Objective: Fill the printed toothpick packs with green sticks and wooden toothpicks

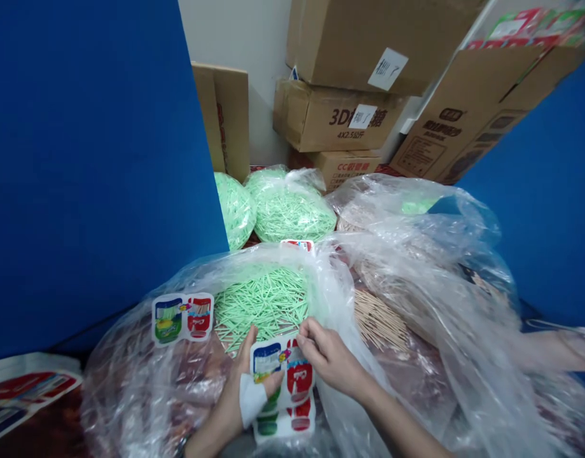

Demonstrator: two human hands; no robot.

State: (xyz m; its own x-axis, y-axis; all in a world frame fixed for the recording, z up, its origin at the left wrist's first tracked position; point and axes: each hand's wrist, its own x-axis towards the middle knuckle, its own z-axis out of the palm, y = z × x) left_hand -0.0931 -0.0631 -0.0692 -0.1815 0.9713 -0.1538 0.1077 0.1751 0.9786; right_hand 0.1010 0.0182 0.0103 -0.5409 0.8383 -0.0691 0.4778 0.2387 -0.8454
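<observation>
My left hand [242, 388] grips a printed packet [283, 372] with blue, green and red panels, thumb over its front; a white bandage wraps the thumb base. My right hand [328, 356] pinches the packet's top right edge, fingers closed. A second printed packet [285, 420] lies just under it. Both hands are at the mouth of a clear plastic bag [201, 273] filled with green sticks [264, 299]. Another printed packet [182, 317] rests on the bag's left side.
Tan wooden sticks [378, 321] lie under crumpled clear plastic [440, 267] on the right. Two tied bags of green sticks [287, 210] sit behind. Cardboard boxes [340, 114] are stacked at the back. Blue panels [92, 159] stand left and right. Printed bags [20, 388] lie at far left.
</observation>
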